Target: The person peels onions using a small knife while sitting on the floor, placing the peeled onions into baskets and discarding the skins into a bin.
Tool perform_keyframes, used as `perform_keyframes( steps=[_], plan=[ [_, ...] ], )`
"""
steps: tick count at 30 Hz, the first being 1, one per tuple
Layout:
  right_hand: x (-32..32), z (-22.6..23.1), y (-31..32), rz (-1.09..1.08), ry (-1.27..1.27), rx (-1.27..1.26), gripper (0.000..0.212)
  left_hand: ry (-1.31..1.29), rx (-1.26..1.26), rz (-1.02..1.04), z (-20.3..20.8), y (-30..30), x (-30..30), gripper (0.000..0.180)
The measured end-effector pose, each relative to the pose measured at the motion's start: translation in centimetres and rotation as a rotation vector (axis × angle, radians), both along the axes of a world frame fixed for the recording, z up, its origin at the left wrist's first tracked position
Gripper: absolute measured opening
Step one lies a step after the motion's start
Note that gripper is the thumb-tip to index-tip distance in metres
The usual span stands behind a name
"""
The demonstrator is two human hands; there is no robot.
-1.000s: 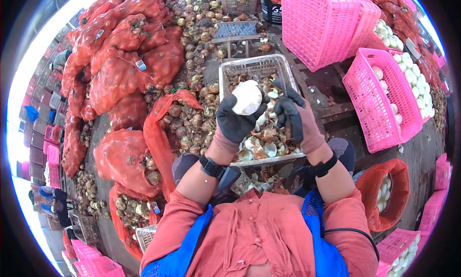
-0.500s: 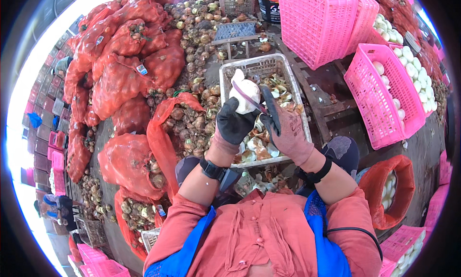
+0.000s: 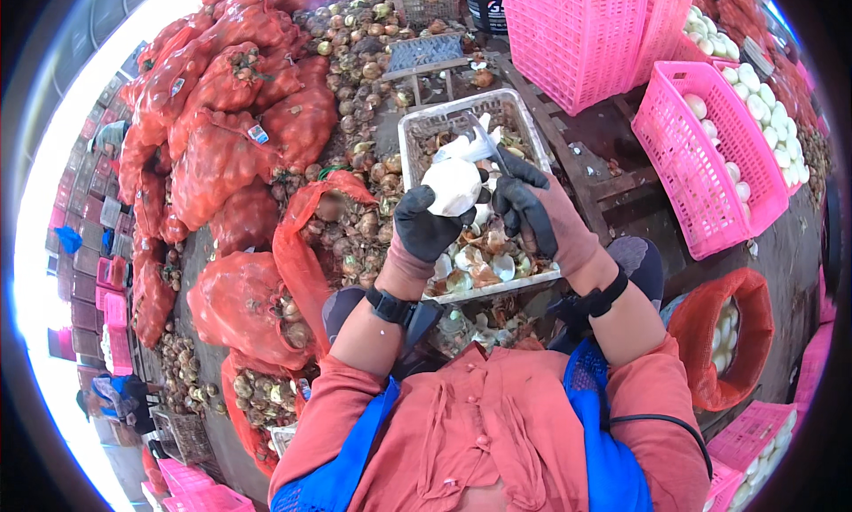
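Observation:
My left hand, in a black-coated glove, cups a peeled white onion from below. The right hand, gloved alike, has its fingers curled round a knife. The blade points up and away, just past the onion's right side. A pale flap of peel lies against the onion's far side, next to the blade. Both hands hover over a dirty white plastic crate that holds onion skins and trimmings. The knife's handle is mostly hidden in my right hand.
Red mesh sacks of onions pile up on the left, with loose unpeeled onions beside them. Pink crates with peeled onions stand at right. A red sack of peeled onions is near my right elbow. A low stool stands beyond the crate.
The knife has swung from lying across the onion's face to pointing up and away beside it. My right hand has turned and its fingers have curled. The onion has dropped slightly nearer.

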State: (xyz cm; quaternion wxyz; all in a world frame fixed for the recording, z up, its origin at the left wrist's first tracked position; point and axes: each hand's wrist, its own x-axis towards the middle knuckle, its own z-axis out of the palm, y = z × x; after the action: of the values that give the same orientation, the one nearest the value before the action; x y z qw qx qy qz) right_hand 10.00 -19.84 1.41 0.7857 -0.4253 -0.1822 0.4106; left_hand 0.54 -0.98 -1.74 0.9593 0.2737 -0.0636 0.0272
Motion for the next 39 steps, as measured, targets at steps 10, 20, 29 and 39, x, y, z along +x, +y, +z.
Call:
perform_keyframes(
  steps=[10,20,29,39],
  plan=[
    [1.3,-3.0,0.0,-0.031,0.261,-0.022,0.043,-0.235,-0.059,-0.123,2.4,-0.7,0.5,0.086],
    [-3.6,0.1,1.3,-0.222,-0.741,-0.184,0.066,-0.177,-0.266,0.096,1.2,0.3,1.0,0.063],
    [-4.3,-1.1,2.7,-0.514,-1.336,-0.508,0.071,-0.092,-0.080,0.117,1.1,-1.0,1.1,0.070],
    [-2.8,-1.7,3.1,-0.618,-1.071,-0.238,0.052,-0.127,-0.067,0.065,0.7,-2.2,1.4,0.061]
  ],
)
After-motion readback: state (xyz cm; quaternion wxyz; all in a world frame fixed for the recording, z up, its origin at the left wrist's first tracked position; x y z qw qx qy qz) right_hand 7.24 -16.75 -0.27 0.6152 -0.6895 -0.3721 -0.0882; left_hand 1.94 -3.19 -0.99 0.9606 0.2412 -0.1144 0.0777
